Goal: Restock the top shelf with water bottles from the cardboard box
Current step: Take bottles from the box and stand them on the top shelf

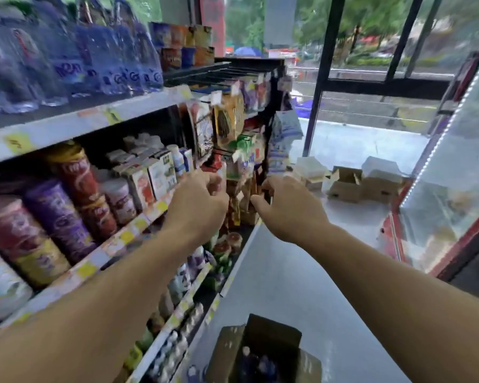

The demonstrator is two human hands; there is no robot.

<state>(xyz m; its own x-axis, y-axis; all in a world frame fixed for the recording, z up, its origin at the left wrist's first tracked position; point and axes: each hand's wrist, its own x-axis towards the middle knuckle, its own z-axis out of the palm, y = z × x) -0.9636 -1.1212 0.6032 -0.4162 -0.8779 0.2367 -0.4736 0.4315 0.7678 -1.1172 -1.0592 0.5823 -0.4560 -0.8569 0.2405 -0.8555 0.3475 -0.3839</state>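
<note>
Blurred blue-tinted water bottles (67,56) stand in a row on the top shelf (89,120) at the upper left. An open cardboard box (263,352) sits on the floor at the bottom, with dark bottle tops showing inside. Both my arms reach forward in mid-air beside the shelving. My left hand (197,205) has its fingers loosely curled and holds nothing. My right hand (288,205) is also empty, its fingers loosely curled, level with the middle shelf's end.
Snack cans and cartons (75,200) fill the middle shelf; small bottles line the lower shelves. Hanging packets (233,120) cover the rack end ahead. A glass-door fridge (454,175) stands on the right. Small cardboard boxes (357,183) lie on the floor by the window.
</note>
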